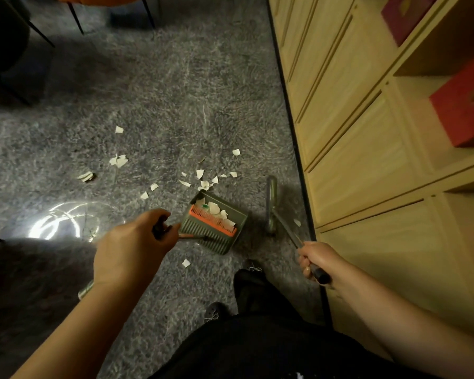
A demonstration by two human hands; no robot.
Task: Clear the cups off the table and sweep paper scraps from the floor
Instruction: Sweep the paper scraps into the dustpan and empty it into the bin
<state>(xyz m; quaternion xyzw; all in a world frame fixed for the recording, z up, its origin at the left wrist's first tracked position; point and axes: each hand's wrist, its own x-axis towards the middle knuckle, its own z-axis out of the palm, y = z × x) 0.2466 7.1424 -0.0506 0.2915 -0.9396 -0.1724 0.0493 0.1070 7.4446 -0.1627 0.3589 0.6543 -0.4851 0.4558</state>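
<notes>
The dustpan (216, 222) lies on the grey carpet (153, 105), tilted, its open mouth pointing up and slightly left toward the main cluster of scraps (203, 179), its long axis running from lower left to upper right. An orange comb strip (212, 221) crosses it diagonally, and several white scraps already lie in the pan beyond that strip. The left hand (132, 247) has its fingers curled round the dark grip of the dustpan's handle (162, 231), which reaches the pan from the left.

The right hand (315, 261) grips the black end of the broom's thin pole (288, 231); the pole slants up and left from the hand to the broom head (271, 206), a narrow green piece standing on the carpet just right of the dustpan, not touching it.

More scraps are scattered well to the left and above the pan; one lies below it near the person's black shoe (251, 272), and one sits right of the pole beside the cabinet (353, 132).

The wooden cabinet's dark base edge runs close along the right side of the broom, leaving a narrow strip of carpet there. To the left and above the pan the carpet is open as far as the chair legs (75, 17) at the top. A bright glare patch (58, 222) sits left of the left hand.
</notes>
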